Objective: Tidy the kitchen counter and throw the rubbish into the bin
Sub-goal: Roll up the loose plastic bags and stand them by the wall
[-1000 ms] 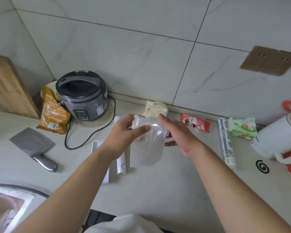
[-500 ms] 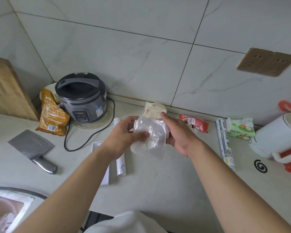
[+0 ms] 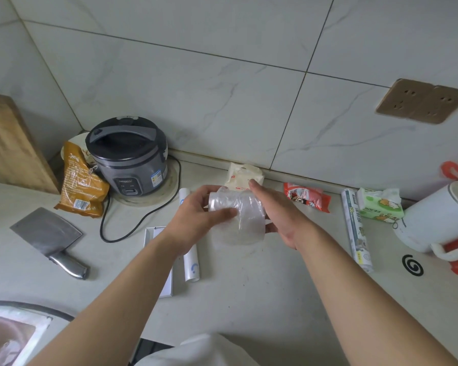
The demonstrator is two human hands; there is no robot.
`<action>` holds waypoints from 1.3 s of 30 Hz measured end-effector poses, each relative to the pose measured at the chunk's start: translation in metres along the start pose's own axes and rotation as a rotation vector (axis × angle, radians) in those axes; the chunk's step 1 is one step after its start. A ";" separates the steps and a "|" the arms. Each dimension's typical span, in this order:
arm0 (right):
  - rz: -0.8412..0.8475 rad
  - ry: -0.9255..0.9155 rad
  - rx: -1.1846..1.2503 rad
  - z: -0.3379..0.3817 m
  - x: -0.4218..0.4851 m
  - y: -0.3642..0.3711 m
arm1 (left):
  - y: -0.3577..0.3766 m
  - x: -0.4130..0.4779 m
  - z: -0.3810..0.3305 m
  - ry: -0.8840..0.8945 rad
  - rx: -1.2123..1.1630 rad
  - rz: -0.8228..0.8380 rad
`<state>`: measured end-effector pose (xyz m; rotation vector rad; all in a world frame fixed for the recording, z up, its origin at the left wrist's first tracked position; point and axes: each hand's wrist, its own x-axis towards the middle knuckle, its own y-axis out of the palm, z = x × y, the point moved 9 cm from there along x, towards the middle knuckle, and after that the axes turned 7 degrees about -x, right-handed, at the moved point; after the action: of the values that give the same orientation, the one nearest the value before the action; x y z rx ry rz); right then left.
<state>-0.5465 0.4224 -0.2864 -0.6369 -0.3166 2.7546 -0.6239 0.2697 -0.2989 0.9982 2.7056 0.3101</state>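
Left hand (image 3: 196, 215): gripped the clear plastic bag (image 3: 245, 220), thumb in front.
Right hand (image 3: 274, 215): fingers curled round its other end.
Bag axis: hand to hand; flap hung below.

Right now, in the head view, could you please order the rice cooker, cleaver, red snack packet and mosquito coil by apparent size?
Largest to smallest:
rice cooker
cleaver
red snack packet
mosquito coil
The cooker stands farther back than the cleaver, yet looks bigger.
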 end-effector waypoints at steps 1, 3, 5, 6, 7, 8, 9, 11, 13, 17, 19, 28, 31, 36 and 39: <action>0.003 -0.030 0.001 0.003 0.000 0.001 | -0.003 0.001 0.001 -0.010 -0.018 -0.020; -0.023 -0.106 0.015 0.010 0.000 0.000 | -0.007 0.004 0.002 -0.032 -0.055 -0.052; -0.079 -0.180 -0.034 0.015 0.001 -0.001 | -0.009 0.007 0.003 -0.055 -0.053 -0.060; -0.103 -0.202 -0.046 0.016 0.002 -0.001 | -0.009 0.009 0.004 -0.073 -0.046 -0.060; -0.125 -0.210 -0.044 0.016 0.004 -0.001 | -0.008 0.010 0.005 -0.097 -0.041 -0.058; -0.144 -0.208 -0.035 0.015 0.006 -0.002 | -0.007 0.011 0.007 -0.125 -0.042 -0.055; -0.157 -0.197 -0.019 0.014 0.007 -0.002 | -0.007 0.011 0.009 -0.148 -0.049 -0.049; -0.172 -0.156 0.024 0.009 0.011 -0.004 | -0.006 0.013 0.011 -0.165 -0.087 -0.025; -0.186 -0.109 0.035 0.005 0.016 -0.007 | -0.005 0.016 0.011 -0.160 -0.153 0.010; -0.202 -0.038 0.065 -0.001 0.027 -0.015 | -0.003 0.024 0.012 -0.154 -0.211 0.059; -0.183 -0.019 0.136 -0.003 0.032 -0.016 | -0.004 0.029 0.014 -0.157 -0.198 0.055; -0.067 0.012 0.159 -0.008 0.056 -0.016 | -0.017 0.060 0.033 -0.221 -0.445 -0.064; -0.064 -0.006 0.125 -0.012 0.064 -0.018 | -0.018 0.068 0.036 -0.276 -0.544 -0.049; -0.137 -0.042 0.036 -0.011 0.075 -0.025 | -0.014 0.077 0.044 -0.354 -0.558 -0.023; -0.217 -0.063 -0.017 -0.009 0.081 -0.030 | -0.005 0.077 0.047 -0.407 -0.510 0.041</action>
<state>-0.6051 0.4790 -0.3175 -0.4898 -0.3986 2.5697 -0.6699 0.3223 -0.3563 0.8501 2.0900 0.6799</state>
